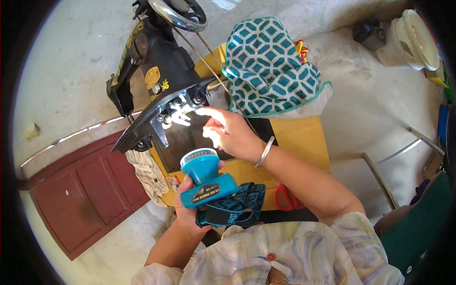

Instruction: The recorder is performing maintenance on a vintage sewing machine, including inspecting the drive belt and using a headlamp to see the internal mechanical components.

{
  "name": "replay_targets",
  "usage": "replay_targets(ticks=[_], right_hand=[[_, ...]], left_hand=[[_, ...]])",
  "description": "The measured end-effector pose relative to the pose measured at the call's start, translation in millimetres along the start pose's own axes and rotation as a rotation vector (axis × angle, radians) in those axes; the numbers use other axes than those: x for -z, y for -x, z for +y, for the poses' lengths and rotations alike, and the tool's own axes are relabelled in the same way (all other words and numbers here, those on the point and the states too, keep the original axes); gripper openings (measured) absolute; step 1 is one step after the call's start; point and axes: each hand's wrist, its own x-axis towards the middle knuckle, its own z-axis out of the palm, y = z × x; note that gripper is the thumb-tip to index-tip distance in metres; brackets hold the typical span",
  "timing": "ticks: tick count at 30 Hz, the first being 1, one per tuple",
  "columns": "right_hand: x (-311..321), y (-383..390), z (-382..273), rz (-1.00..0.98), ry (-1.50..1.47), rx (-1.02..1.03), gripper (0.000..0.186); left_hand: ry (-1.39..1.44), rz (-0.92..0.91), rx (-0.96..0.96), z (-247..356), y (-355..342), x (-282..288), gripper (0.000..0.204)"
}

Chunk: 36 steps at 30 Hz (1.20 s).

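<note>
A blue headlamp (204, 173) with a dark patterned elastic strap (232, 209) rests in my left hand (186, 214), whose fingers are wrapped round it; its lens end points up toward the machine. Tilted back on its hinges, a black sewing machine (171, 71) with gold decoration shows its underside. Light falls on the metal linkage (175, 114) there. My right hand (232, 133), with a bangle on the wrist, reaches to this linkage. Its index finger is stretched out at the parts, while the other fingers curl loosely. Whether the fingertip touches the metal I cannot tell.
Under the machine is a yellow wooden table (304, 147), with red-handled scissors (287, 197) near its front edge. A teal-and-white patterned cloth (270, 66) lies on the table. A handwheel (183, 12) stands at the top, a white bucket (413, 40) at far right, a metal frame (380, 180) at right.
</note>
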Motion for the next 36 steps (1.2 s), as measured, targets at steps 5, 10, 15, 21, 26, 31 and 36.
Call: replay_targets(ticks=[5,10,15,21,26,31,36], right_hand=[[-8.7,-12.0,5.1,-0.028,-0.196,0.109,0.025],[-12.2,-10.1,1.8,0.042,-0.116,0.198,0.03],[-9.4,-9.2,-1.0,0.027,0.041,0.373,0.038],[0.8,-9.7,7.3,-0.024,-0.183,0.044,0.035],[-0.3,-11.0,4.7,-0.11,-0.257,0.066,0.036],[-4.4,-10.8,12.8,-0.138,-0.194,0.094,0.03],[-10.2,-16.7,21.9,-0.1,-0.282,0.179,0.027]], left_hand=[[-0.063,0.068,0.017,5.1,4.5,0.9,0.066],[-0.101,0.082,0.04,10.0,6.0,-3.4,0.063],[-0.107,0.12,0.048,10.2,-0.5,-8.9,0.061],[-0.101,0.166,0.065,10.2,-5.4,-6.8,0.062],[-0.104,0.173,0.095,12.5,-8.9,-11.4,0.063],[-0.066,0.197,0.123,13.8,-11.6,-11.1,0.066],[-0.166,0.171,0.096,14.3,-11.3,-9.1,0.071]])
